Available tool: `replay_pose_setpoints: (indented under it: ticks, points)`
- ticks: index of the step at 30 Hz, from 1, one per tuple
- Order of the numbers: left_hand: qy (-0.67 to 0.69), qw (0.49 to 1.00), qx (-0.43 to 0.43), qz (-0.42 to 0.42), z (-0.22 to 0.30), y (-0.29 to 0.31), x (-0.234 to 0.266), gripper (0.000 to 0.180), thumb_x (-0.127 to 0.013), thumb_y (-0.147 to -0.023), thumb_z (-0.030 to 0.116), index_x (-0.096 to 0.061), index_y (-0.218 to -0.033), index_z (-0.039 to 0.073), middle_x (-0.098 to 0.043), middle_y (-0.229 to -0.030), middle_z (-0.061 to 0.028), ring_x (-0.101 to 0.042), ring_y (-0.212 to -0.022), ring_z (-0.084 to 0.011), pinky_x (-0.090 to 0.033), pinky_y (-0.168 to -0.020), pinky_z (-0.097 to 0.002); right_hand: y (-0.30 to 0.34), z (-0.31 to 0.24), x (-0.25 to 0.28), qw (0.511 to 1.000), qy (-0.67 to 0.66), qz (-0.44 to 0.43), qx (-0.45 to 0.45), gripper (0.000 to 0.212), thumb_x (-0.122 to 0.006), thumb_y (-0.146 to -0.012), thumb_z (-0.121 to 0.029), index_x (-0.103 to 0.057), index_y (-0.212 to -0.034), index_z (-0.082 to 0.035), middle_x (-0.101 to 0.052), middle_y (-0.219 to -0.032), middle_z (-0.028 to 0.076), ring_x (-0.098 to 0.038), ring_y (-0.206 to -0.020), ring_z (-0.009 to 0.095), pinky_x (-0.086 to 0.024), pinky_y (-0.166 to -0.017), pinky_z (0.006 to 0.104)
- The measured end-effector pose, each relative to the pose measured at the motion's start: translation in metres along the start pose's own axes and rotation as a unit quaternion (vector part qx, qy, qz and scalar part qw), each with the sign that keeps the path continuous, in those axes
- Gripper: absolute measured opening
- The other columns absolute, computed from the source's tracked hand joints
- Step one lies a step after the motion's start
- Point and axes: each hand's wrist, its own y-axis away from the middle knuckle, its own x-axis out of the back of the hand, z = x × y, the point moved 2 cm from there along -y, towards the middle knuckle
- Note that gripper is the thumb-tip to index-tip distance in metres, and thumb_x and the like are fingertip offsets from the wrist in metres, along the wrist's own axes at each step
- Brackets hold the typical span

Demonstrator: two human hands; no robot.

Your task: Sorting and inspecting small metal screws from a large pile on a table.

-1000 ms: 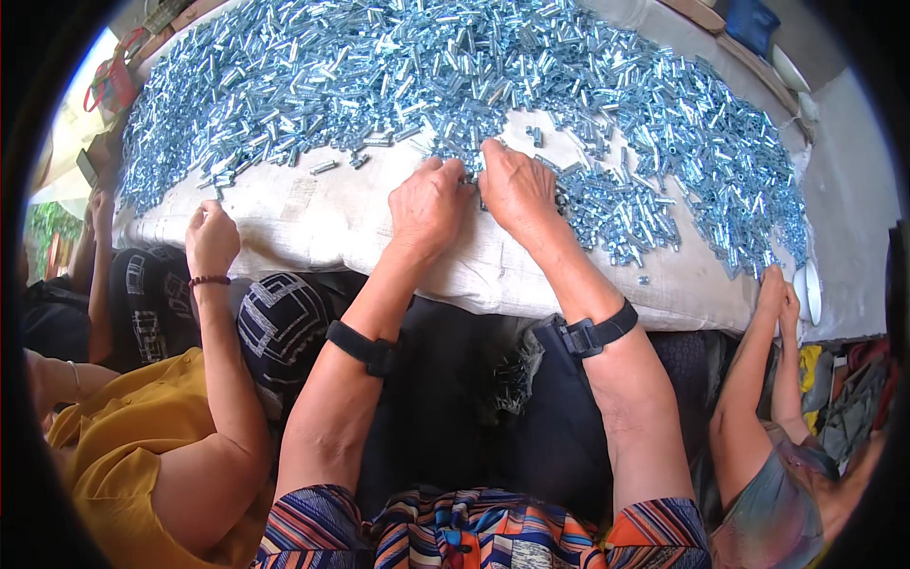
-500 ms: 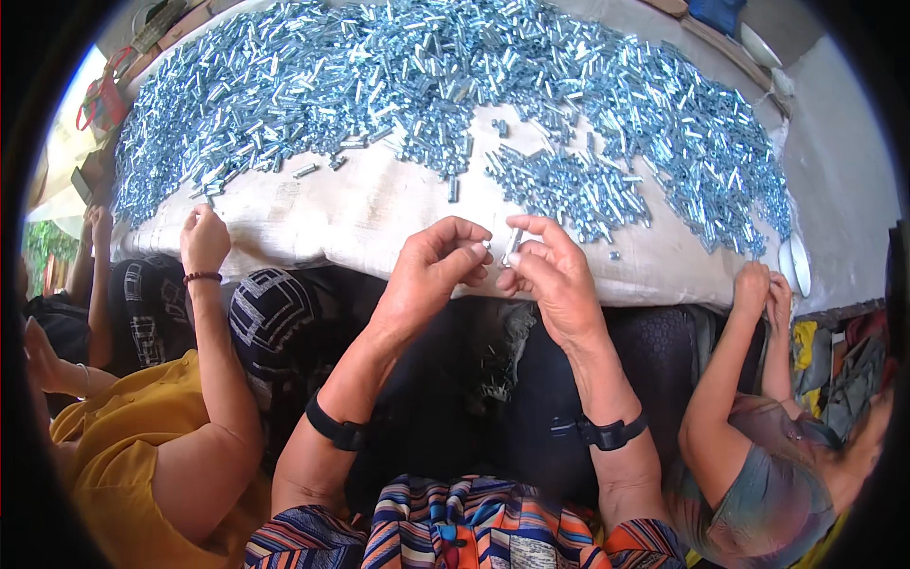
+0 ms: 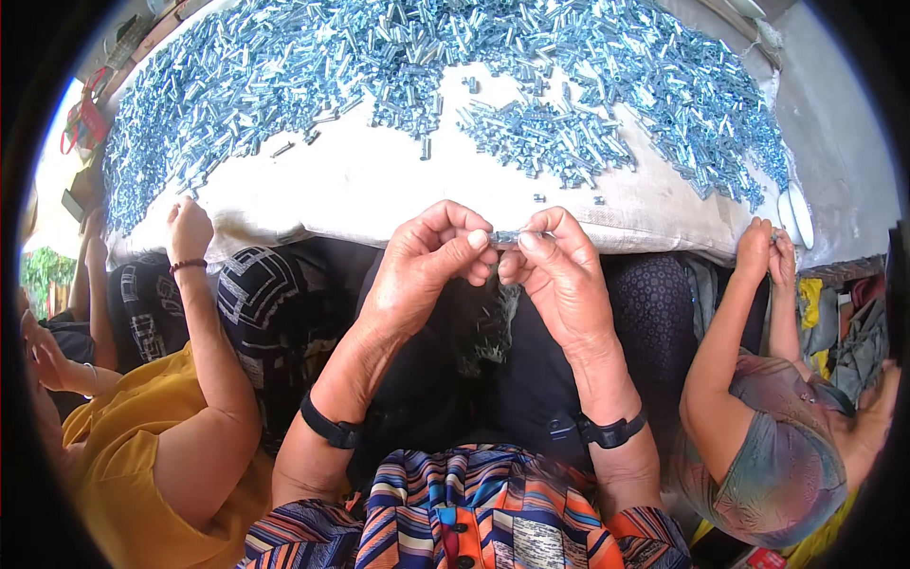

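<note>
Two hands meet in the head view just below the edge of the white sacking [image 3: 379, 190]: the left hand [image 3: 427, 261] and right hand [image 3: 559, 266] pinch one small metal piece [image 3: 505, 236] between their fingertips. It looks like fitting or twisting work on that piece, calling next for steady opposed turning, I judge. Behind lies the heap of blue-silver pieces [image 3: 313, 57].

Bright, even daylight, sharp in the middle.
Fisheye bends the bench [image 3: 379, 190] edge; black vignette rings the frame, with overexposed glare at far left.
</note>
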Motion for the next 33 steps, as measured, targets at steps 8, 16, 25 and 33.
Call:
replay_pose_setpoints:
  ticks: [8,16,25,33]
  points:
    - [0.019,1.000,-0.008,-0.003,-0.004,0.003,0.006,0.011,-0.059,-0.090,0.013,-0.059,-0.093,0.003,-0.063,-0.075,-0.0037,-0.056,-0.064,-0.0084,-0.046,-0.061,-0.0211,0.004,0.007,-0.002,0.999,0.032,0.007,0.010,0.009,-0.058,-0.090,-0.009,-0.050,-0.093,-0.006,-0.061,-0.080,0.006,-0.060,-0.073,0.013,-0.049,-0.068,0.0268]
    - [-0.002,1.000,-0.016,-0.016,-0.003,0.001,0.007,0.011,-0.060,-0.090,0.013,-0.059,-0.093,0.002,-0.061,-0.076,-0.0029,-0.054,-0.065,-0.0078,-0.045,-0.062,-0.0211,-0.001,0.014,0.002,1.000,-0.021,0.001,0.003,0.009,-0.058,-0.090,-0.009,-0.050,-0.092,-0.006,-0.060,-0.080,0.007,-0.060,-0.071,0.013,-0.050,-0.068,0.0283]
    - [0.011,0.993,0.023,-0.113,-0.019,0.006,0.007,0.017,-0.062,-0.089,0.018,-0.056,-0.094,0.004,-0.062,-0.079,-0.0040,-0.055,-0.066,-0.0080,-0.043,-0.058,-0.0210,0.012,0.024,0.003,0.982,-0.137,-0.064,-0.114,0.013,-0.058,-0.091,-0.015,-0.049,-0.085,-0.007,-0.060,-0.076,0.009,-0.059,-0.063,0.016,-0.049,-0.059,0.0300]
    - [-0.109,0.989,0.041,-0.094,-0.002,0.001,0.034,0.015,-0.065,-0.086,0.013,-0.061,-0.095,0.002,-0.061,-0.083,0.0013,-0.055,-0.080,-0.0062,-0.045,-0.073,-0.0229,0.019,0.017,0.024,0.980,0.146,-0.063,-0.120,0.012,-0.064,-0.087,-0.011,-0.056,-0.092,-0.003,-0.061,-0.077,0.005,-0.058,-0.067,0.008,-0.048,-0.064,0.0212]
